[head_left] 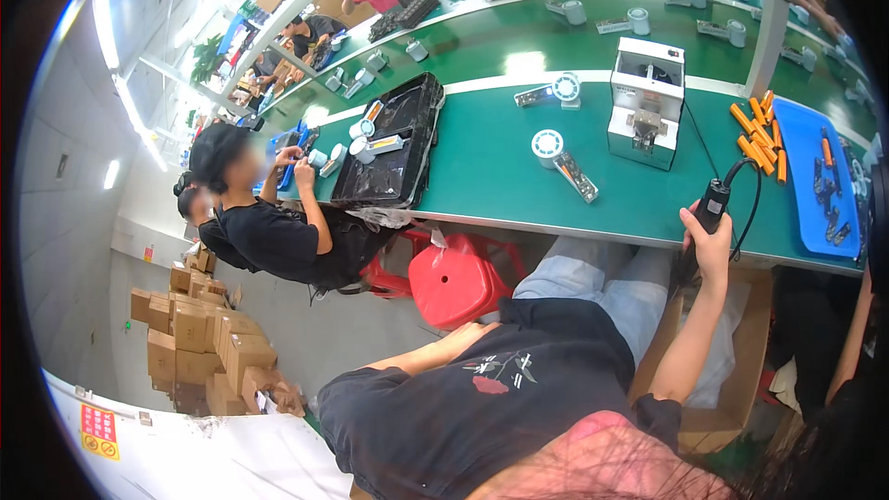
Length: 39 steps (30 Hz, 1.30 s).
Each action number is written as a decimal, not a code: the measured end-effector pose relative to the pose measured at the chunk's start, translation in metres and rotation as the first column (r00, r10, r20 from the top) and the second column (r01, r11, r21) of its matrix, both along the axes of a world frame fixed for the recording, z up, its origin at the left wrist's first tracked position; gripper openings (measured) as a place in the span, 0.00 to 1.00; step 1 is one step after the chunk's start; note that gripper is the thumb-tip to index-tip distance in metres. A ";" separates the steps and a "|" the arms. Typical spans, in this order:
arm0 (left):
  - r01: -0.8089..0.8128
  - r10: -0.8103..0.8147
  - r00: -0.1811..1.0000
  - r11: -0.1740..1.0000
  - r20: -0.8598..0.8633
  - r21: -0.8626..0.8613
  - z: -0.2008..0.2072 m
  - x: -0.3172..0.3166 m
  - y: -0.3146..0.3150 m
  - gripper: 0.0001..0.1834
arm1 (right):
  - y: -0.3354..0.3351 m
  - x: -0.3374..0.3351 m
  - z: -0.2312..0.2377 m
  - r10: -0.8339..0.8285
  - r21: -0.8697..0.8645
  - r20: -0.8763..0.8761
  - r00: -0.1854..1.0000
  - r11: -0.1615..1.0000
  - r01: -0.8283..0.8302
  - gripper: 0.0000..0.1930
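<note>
One of our hands, the right hand (711,245), grasps a black corded screwdriver (712,206) at the near edge of the green table (500,176), toward the right. Our fingers wrap its body, its cable loops up from the top, and its lower end drops past the table edge, where we cannot make out the tip. Our left hand (470,338) lies at our waist by the hem of the dark shirt (444,398); its fingers are partly hidden, so we cannot tell whether it is clenched or released.

Left of the screwdriver, we see a fan unit with a bare circuit board (547,144) lying on the table, with a second fan unit (565,87) farther off. Beyond our right hand stands a white tabletop machine (646,97). To its right, orange cylindrical cells (755,148) lie in a loose pile beside a blue tray (802,130) holding dark boards. On our left are a black tray (412,111) with more fan parts, a co-worker (269,231) in black and a red stool (451,282).
</note>
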State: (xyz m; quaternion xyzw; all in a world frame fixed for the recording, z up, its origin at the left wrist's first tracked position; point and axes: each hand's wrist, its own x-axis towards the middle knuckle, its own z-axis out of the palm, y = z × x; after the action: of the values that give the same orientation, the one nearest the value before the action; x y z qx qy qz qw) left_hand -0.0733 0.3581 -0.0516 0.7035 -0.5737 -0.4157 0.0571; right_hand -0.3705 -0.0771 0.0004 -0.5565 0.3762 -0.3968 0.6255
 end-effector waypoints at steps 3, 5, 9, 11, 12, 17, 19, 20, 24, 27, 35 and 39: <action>-0.025 0.025 0.999 1.000 -0.028 0.011 -0.001 0.000 -0.004 0.31 | 0.007 0.004 0.007 -0.059 -0.006 0.043 0.997 0.998 0.059 0.12; -0.038 0.039 0.998 0.999 -0.042 0.016 0.001 -0.002 -0.008 0.32 | 0.005 0.004 0.004 -0.042 -0.007 0.049 0.998 0.999 0.042 0.12; -0.046 0.046 0.998 0.999 -0.047 -0.004 0.004 0.002 -0.017 0.32 | 0.004 0.002 0.003 -0.071 -0.010 0.043 0.997 0.997 0.072 0.13; -0.058 0.056 0.997 0.998 -0.059 -0.026 -0.001 -0.001 -0.015 0.33 | 0.002 0.001 0.001 -0.023 -0.014 0.041 0.999 1.000 0.023 0.13; -0.063 0.061 0.996 0.998 -0.057 -0.031 -0.001 -0.002 -0.016 0.33 | 0.004 0.003 0.002 -0.046 -0.011 0.036 0.998 0.999 0.047 0.13; -0.098 0.095 0.993 0.994 -0.065 -0.046 0.002 -0.003 -0.015 0.34 | 0.001 0.002 -0.005 -0.009 0.002 0.039 0.999 1.000 0.009 0.13; -0.096 0.092 0.993 0.994 -0.070 -0.048 0.000 0.002 -0.020 0.35 | 0.005 0.003 0.000 -0.026 0.017 0.028 0.999 1.000 0.026 0.13; -0.099 0.095 0.993 0.994 -0.075 -0.047 -0.002 0.001 -0.023 0.35 | 0.003 0.002 -0.002 -0.028 0.021 0.011 1.000 0.999 0.027 0.12; -0.092 0.088 0.993 0.995 -0.083 -0.045 -0.002 -0.001 -0.028 0.36 | 0.005 0.006 0.000 -0.061 -0.014 0.001 0.998 0.998 0.061 0.12; -0.090 0.086 0.993 0.995 -0.078 -0.046 0.000 0.000 -0.029 0.37 | 0.003 0.006 -0.005 -0.054 -0.020 0.006 0.999 0.998 0.054 0.12; -0.129 0.122 0.990 0.986 -0.066 -0.108 0.003 -0.001 -0.003 0.38 | 0.004 0.008 -0.002 -0.045 0.005 0.010 0.999 0.999 0.045 0.12; -0.012 -0.006 0.982 0.995 -0.189 -0.097 0.032 -0.002 -0.016 0.45 | -0.002 0.001 0.001 -0.012 -0.007 -0.047 0.999 1.000 0.012 0.11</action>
State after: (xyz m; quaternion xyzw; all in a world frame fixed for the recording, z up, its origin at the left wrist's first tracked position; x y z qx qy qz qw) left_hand -0.0755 0.3418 -0.0199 0.6580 -0.5842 -0.4520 0.1465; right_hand -0.3692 -0.0796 0.0014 -0.5654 0.3930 -0.3886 0.6122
